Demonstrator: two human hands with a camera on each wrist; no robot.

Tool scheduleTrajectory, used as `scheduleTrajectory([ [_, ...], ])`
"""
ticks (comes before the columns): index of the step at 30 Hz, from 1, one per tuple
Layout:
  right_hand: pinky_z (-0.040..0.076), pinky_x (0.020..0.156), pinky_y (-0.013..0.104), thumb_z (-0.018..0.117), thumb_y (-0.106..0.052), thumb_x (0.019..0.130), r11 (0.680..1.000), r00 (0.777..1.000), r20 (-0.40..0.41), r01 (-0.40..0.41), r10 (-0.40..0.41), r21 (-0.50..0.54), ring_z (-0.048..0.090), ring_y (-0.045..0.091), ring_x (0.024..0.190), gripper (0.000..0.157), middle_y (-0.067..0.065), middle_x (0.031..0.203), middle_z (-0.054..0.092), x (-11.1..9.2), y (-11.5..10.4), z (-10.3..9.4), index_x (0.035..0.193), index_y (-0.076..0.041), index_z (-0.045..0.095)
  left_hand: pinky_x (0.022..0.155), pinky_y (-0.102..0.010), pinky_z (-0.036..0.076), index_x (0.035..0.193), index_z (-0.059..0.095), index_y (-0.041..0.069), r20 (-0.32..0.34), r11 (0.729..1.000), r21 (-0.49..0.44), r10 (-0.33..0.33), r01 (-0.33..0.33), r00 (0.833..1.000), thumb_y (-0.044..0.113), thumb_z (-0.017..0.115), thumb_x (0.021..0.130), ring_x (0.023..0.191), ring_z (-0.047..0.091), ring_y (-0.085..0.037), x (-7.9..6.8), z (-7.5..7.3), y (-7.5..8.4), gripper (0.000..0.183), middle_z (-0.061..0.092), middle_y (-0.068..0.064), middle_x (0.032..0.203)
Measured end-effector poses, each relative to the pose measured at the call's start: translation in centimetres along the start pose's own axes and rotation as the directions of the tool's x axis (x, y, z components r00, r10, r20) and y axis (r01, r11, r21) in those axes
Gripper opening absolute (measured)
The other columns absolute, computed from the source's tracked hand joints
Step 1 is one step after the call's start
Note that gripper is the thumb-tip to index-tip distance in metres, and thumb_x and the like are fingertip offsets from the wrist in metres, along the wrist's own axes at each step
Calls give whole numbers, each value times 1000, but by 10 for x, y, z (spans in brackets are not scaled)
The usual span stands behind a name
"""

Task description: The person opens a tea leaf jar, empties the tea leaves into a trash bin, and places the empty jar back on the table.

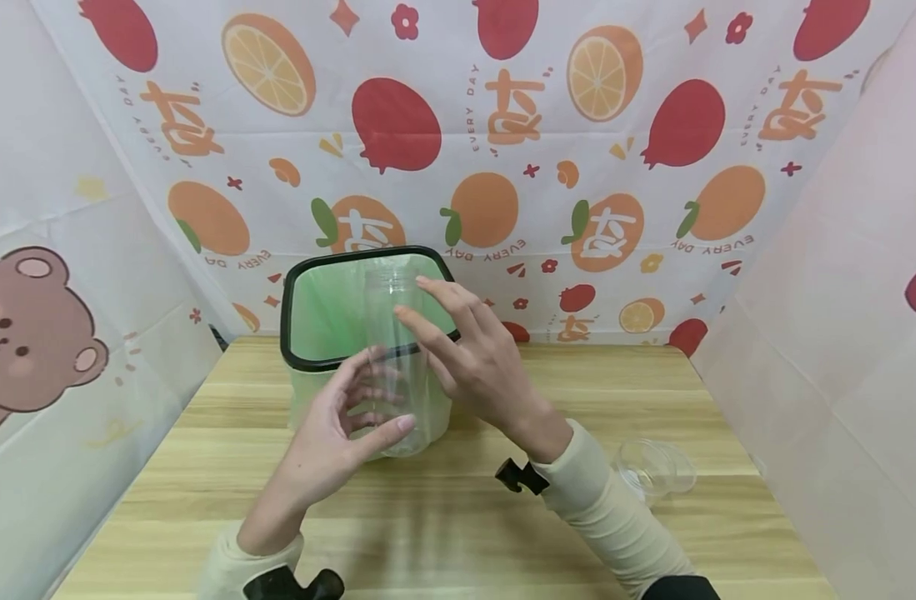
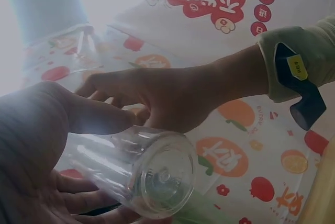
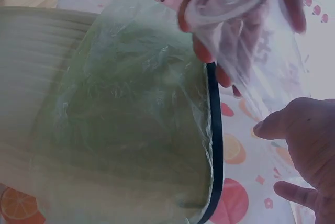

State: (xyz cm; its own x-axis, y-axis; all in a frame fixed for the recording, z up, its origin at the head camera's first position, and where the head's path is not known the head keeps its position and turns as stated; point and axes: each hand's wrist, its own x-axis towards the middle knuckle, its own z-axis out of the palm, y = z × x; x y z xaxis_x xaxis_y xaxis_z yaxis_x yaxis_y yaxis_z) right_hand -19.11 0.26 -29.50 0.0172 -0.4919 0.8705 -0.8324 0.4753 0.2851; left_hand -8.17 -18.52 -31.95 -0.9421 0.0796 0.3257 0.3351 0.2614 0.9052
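A tall clear plastic bottle [image 1: 397,375] with a ridged neck stands nearly upright in the air in the head view, in front of the bin. My left hand [image 1: 337,433] grips its lower part, thumb on the near side and fingers behind. The bottle's round base [image 2: 167,177] faces the left wrist camera. Beside the neck, my right hand [image 1: 476,358] has its fingers mostly straight, with fingertips at or close to the bottle; firm contact is unclear. In the right wrist view, the left hand's fingers [image 3: 204,48] lie round the bottle's base end.
A pale green bin [image 1: 303,392] with a black rim and a clear liner bag [image 3: 120,103] stands at the table's back left. Near the right forearm lies a clear round container [image 1: 656,468]. A fruit-print cloth [image 1: 495,108] hangs behind the wooden table [image 1: 578,392].
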Motion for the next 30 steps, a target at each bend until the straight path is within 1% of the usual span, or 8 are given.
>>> scheduleTrajectory([
  [6,55,101,36,71,-6,90,998,999,21,-33,32,61,57,30,125,54,18,141,54,-8,0,-9,139,-17,49,86,-28,61,146,46,14,-7,1000,-1,17,-17,1000,7,80,85,106,66,-10,0,12,-6,70,62,-12,122],
  [9,55,100,37,73,-7,89,994,998,36,-55,52,90,58,30,122,57,18,140,55,-14,1,-12,139,-16,48,85,-28,61,144,49,17,-24,1000,25,6,-6,1000,11,83,83,104,66,-12,-1,19,-9,70,63,-9,121],
  [12,54,102,40,76,-9,88,990,996,48,-80,75,118,60,31,120,58,18,137,57,-21,2,-14,139,-13,49,84,-28,60,141,51,19,-42,998,64,8,-5,999,15,86,81,104,67,-13,-1,26,-13,70,65,-5,120],
  [14,54,101,40,76,-11,88,986,994,56,-97,90,133,60,31,119,58,18,136,57,-27,3,-16,139,-11,49,83,-28,59,140,51,20,-52,996,91,21,-16,998,17,88,79,105,68,-14,-1,31,-16,71,66,-3,121],
  [19,55,96,40,71,-13,92,973,988,80,-148,136,179,60,31,119,51,19,134,59,-43,3,-22,138,-6,53,79,-30,60,139,52,18,-68,987,137,94,-84,993,16,90,75,104,69,-16,-2,46,-28,74,66,-2,125],
  [23,53,101,41,65,-11,95,958,978,110,-196,176,208,58,32,124,44,20,136,58,-55,4,-28,137,-4,57,78,-30,60,137,53,18,-71,982,152,127,-115,989,14,91,73,103,70,-15,-5,59,-39,74,66,-1,125],
  [28,48,111,42,63,-13,96,940,958,145,-275,249,203,55,31,131,41,16,140,59,-71,7,-37,136,-4,60,78,-31,61,131,54,18,-42,983,140,124,-117,991,10,92,69,102,69,-17,-7,74,-51,73,67,-1,118],
  [30,46,113,41,62,-16,97,932,948,151,-305,279,195,55,32,132,40,15,141,60,-79,8,-41,136,-4,61,78,-31,61,130,54,19,-28,986,136,99,-94,995,9,92,67,103,69,-18,-8,81,-55,74,66,0,118],
])
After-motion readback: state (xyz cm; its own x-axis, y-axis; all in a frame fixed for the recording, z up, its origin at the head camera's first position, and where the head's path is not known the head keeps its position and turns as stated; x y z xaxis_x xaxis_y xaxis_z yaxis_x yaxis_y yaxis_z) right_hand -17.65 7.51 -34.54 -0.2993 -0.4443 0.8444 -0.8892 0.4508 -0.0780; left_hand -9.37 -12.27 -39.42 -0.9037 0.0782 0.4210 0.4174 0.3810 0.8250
